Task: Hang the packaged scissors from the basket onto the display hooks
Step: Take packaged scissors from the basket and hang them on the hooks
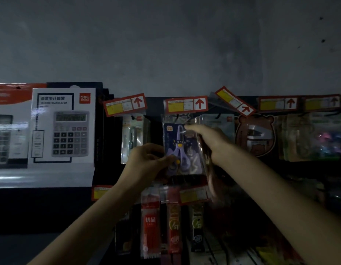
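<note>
A pack of purple scissors (182, 148) in clear wrap on a dark blue card is held up against the display, just under the hook (177, 117) below the middle price tag (186, 105). My left hand (148, 161) pinches the pack's lower left corner. My right hand (210, 140) grips its right side, the forefinger stretched along the upper part. Behind the right palm a second clear pack (209, 169) trails down, blurred. The basket is out of view.
Boxed calculators (63, 129) stand on a shelf at the left. Other packs hang on neighbouring hooks: a slim pack (132, 138) to the left, a bear-shaped stapler card (255, 136) to the right. Pen refill packs (150, 222) hang below. Bare grey wall above.
</note>
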### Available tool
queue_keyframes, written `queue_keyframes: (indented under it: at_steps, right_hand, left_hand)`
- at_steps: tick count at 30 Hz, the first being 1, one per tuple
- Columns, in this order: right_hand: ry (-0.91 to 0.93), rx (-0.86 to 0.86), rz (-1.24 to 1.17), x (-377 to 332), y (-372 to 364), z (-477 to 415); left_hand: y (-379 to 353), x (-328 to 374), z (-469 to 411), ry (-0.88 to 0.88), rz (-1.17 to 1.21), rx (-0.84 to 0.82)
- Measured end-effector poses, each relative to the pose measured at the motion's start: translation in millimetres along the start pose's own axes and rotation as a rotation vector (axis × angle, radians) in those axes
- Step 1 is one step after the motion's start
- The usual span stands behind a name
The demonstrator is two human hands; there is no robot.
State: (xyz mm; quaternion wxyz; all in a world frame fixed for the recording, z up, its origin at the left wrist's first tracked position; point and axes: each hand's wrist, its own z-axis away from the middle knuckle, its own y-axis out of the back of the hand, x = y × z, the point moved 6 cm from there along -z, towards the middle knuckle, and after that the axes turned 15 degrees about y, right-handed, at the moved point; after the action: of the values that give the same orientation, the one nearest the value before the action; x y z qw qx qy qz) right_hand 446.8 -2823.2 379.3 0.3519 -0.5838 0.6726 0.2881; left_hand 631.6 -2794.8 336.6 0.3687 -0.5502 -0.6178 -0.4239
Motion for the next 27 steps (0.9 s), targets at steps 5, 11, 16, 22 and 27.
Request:
queue_keyframes:
  at_steps: [5,11,16,22,27]
  right_hand:
    - [0.062,-0.177,0.150,7.8,18.2,42.1]
    - [0.147,-0.215,0.162,19.8,27.4,69.4]
    - [0.206,-0.101,0.238,23.3,31.0,68.4]
    - [0.208,-0.081,0.221,23.1,29.2,60.4]
    - [0.188,-0.052,0.193,19.2,24.0,49.4]
  left_hand:
    - [-0.3,0.6,-0.1,0.006,0.041,-0.015]
    - [-0.1,-2.6,-0.5,-0.016,0.044,-0.022]
    - [3.8,-7.9,0.4,-0.059,0.066,0.026]
    - [3.0,-11.8,2.2,-0.115,-0.037,0.023]
    - [-1.4,-6.3,-3.3,-0.171,-0.177,0.062]
